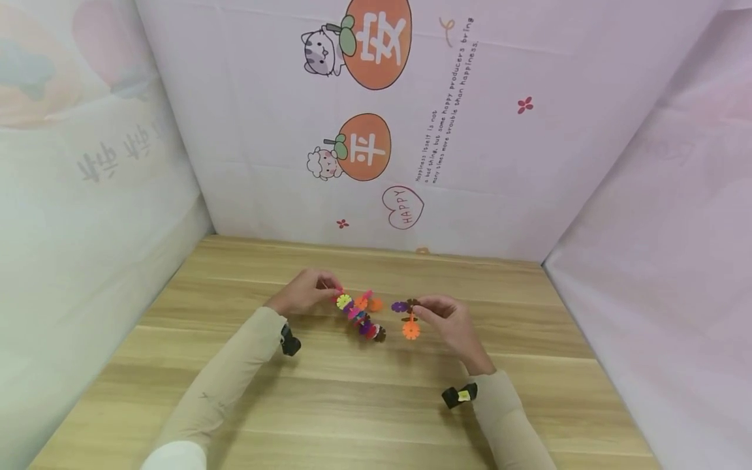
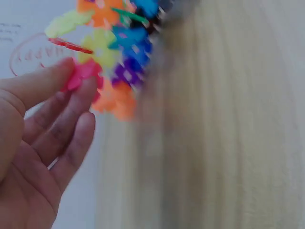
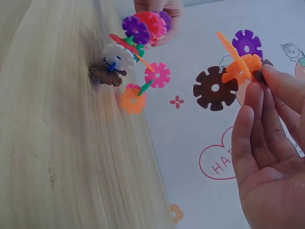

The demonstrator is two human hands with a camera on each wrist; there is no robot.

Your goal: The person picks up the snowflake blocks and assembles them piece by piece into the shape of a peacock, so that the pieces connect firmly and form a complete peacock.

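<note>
A long cluster of interlocked plastic snowflake discs (image 1: 360, 313) in many colours hangs from my left hand (image 1: 305, 291). In the left wrist view, thumb and finger of that hand pinch a pink disc (image 2: 86, 72) at the cluster's end. My right hand (image 1: 449, 321) pinches a dark disc of a smaller joined group, which has a purple disc (image 3: 247, 44), a brown disc (image 3: 215, 88) and orange discs (image 3: 243, 69). Apart from this group, to its left in the head view, hangs the larger cluster, with a white disc (image 3: 119, 57) and a brown disc low on it.
Beneath both hands lies a wood-grain table (image 1: 352, 405). A printed white cloth wall (image 1: 264, 130) rises behind it, with more cloth at both sides. Each wrist bears a black camera; the left one (image 1: 290, 341) and right one (image 1: 459, 395) sit over the table.
</note>
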